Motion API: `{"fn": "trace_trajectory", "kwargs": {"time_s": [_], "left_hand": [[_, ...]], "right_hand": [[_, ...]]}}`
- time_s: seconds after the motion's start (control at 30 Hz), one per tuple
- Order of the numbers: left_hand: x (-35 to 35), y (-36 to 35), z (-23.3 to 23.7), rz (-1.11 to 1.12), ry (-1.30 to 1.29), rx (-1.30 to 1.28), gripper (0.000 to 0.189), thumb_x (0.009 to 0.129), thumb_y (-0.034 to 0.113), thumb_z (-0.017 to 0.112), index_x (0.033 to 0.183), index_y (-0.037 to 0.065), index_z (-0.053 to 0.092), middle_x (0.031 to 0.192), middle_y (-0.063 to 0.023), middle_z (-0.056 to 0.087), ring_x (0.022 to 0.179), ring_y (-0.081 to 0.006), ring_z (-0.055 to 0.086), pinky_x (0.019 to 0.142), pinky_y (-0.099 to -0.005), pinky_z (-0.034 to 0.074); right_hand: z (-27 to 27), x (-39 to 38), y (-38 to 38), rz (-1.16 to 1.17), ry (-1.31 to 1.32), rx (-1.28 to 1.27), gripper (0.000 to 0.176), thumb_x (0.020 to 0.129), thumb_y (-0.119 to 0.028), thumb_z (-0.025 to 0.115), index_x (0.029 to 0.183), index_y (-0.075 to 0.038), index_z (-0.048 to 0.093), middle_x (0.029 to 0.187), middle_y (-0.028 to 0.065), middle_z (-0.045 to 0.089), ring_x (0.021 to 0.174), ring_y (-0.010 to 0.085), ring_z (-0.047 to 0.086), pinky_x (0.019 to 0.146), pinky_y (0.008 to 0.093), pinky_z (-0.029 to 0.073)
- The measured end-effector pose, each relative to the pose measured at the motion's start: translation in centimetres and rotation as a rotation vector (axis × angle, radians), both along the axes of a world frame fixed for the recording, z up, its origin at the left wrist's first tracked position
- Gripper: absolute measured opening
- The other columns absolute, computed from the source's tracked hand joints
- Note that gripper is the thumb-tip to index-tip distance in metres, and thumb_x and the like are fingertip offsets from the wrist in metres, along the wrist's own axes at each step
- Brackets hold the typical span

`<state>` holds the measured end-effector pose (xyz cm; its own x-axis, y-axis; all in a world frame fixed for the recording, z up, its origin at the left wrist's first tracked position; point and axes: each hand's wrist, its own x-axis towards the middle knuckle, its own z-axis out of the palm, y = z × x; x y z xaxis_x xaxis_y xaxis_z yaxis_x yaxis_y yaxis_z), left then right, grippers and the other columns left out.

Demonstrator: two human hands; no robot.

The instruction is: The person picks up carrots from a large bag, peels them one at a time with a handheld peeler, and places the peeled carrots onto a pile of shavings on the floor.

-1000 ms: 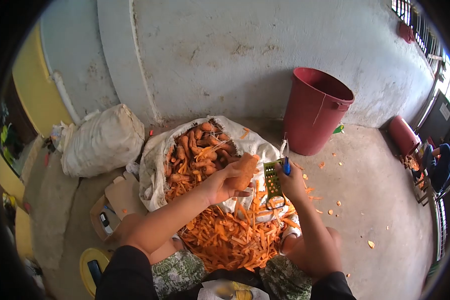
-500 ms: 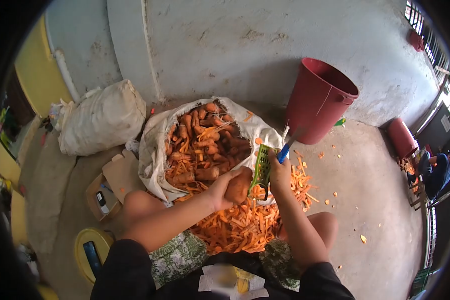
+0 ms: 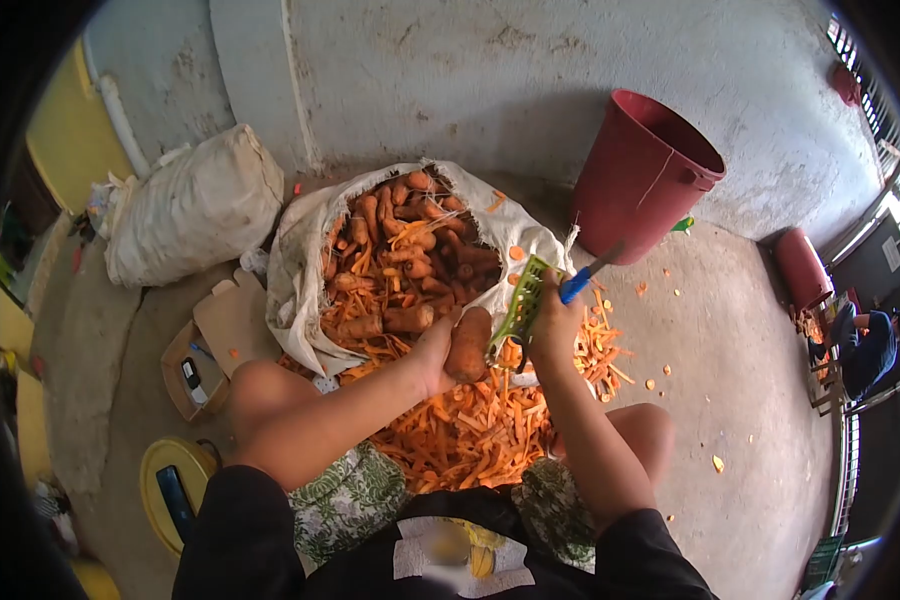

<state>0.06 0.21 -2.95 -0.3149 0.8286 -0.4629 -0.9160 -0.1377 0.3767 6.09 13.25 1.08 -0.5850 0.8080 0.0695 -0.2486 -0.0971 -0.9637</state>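
Turned since the earlier frame — carrot (image 3: 469, 347), long axis running more directly toward the open sack (image 3: 296, 268), just before the right of its mouth. Held in the left hand (image 3: 434, 357), fingers closed along the carrot's left side. To its right, before the sack's right flank: green slotted tool (image 3: 519, 308), slanting, clasped together with a blue-handled blade (image 3: 576, 285) by the closed fingers of the right hand (image 3: 556, 327). Touching the carrot or just beside it — impossible to say.

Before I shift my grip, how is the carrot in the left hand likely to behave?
The carrot looks thick and solid, so it should be stiff and probably fairly heavy. Its rounded sides suggest it may roll if set down.
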Motion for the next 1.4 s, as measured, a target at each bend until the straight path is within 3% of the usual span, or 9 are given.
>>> {"fn": "trace_trajectory", "kwargs": {"time_s": [0.23,0.5,0.57,0.63,0.8,1.0,1.1,1.23,1.4], "left_hand": [[1.0,-0.3,0.9,0.015,0.000,0.006,0.035,0.092,0.029,0.024,0.110,0.006,0.045,0.100,-0.0081,0.056,0.089,-0.0207,0.057,0.078,-0.0368,0.048],[1.6,-0.4,0.7,0.057,0.110,-0.118,0.037,0.093,0.031,0.022,0.110,0.007,0.044,0.098,-0.0085,0.055,0.087,-0.0197,0.057,0.076,-0.0353,0.049],[1.6,-0.8,0.8,0.020,0.204,-0.201,0.038,0.093,0.033,0.022,0.109,0.007,0.044,0.097,-0.0084,0.055,0.085,-0.0190,0.057,0.074,-0.0342,0.049],[1.7,-1.0,1.4,-0.315,0.305,-0.300,0.040,0.093,0.034,0.022,0.108,0.006,0.045,0.095,-0.0072,0.055,0.082,-0.0171,0.057,0.073,-0.0322,0.049],[3.3,-1.7,2.4,-0.348,0.256,-0.201,0.042,0.091,0.040,0.034,0.113,0.005,0.043,0.098,-0.0074,0.053,0.084,-0.0167,0.057,0.071,-0.0334,0.050],[0.4,-1.5,0.9,-0.188,0.112,-0.169,0.033,0.091,0.033,0.032,0.108,0.007,0.045,0.093,-0.0089,0.057,0.081,-0.0209,0.059,0.068,-0.0341,0.051],[0.4,-1.6,1.7,-0.128,0.090,-0.113,0.034,0.092,0.032,0.030,0.106,0.006,0.047,0.093,-0.0080,0.057,0.081,-0.0191,0.059,0.066,-0.0320,0.051],[0.6,-1.2,0.6,-0.093,0.127,-0.132,0.036,0.092,0.032,0.029,0.103,0.004,0.049,0.093,-0.0073,0.057,0.079,-0.0165,0.058,0.065,-0.0306,0.051],[1.0,-2.0,2.6,-0.413,0.454,-0.234,0.035,0.092,0.032,0.033,0.105,0.003,0.048,0.094,-0.0068,0.057,0.079,-0.0134,0.058,0.067,-0.0288,0.049]], "right_hand": [[-0.5,-0.6,-3.2,0.102,-0.129,0.223,0.021,0.087,-0.020,0.049,0.084,0.000,0.053,0.063,0.0020,0.051,0.057,0.0083,0.045,0.052,0.0252,0.039],[-1.7,-0.8,-3.2,-0.068,-0.380,0.491,0.022,0.086,-0.021,0.048,0.082,0.001,0.052,0.059,0.0091,0.049,0.053,0.0152,0.044,0.051,0.0308,0.037],[-2.6,-1.2,-2.2,-0.077,-0.426,0.456,0.023,0.086,-0.021,0.048,0.083,0.000,0.053,0.059,0.0098,0.049,0.052,0.0173,0.044,0.051,0.0323,0.037],[-4.1,-2.2,1.2,-0.179,-0.454,0.381,0.023,0.086,-0.022,0.046,0.083,-0.001,0.054,0.057,0.0115,0.051,0.051,0.0204,0.048,0.051,0.0347,0.038],[-3.3,-2.3,6.5,-0.307,-0.271,0.046,0.023,0.087,-0.017,0.045,0.076,0.001,0.053,0.056,0.0024,0.050,0.047,0.0112,0.044,0.047,0.0279,0.036],[-1.3,-1.5,-1.9,0.013,-0.211,0.108,0.023,0.087,-0.022,0.049,0.072,-0.004,0.052,0.054,-0.0025,0.043,0.045,0.0059,0.037,0.040,0.0233,0.029],[-1.6,-0.8,-3.8,-0.042,-0.327,0.467,0.024,0.087,-0.022,0.048,0.078,0.000,0.049,0.055,0.0067,0.044,0.051,0.0139,0.042,0.049,0.0306,0.036],[-1.5,-1.0,-3.5,-0.060,-0.384,0.492,0.024,0.087,-0.022,0.048,0.081,0.001,0.050,0.056,0.0076,0.046,0.051,0.0143,0.043,0.048,0.0303,0.035],[-4.8,-2.2,5.2,-0.273,-0.426,0.301,0.025,0.087,-0.021,0.047,0.075,0.000,0.054,0.055,0.0017,0.047,0.045,0.0098,0.040,0.043,0.0293,0.034]]}}
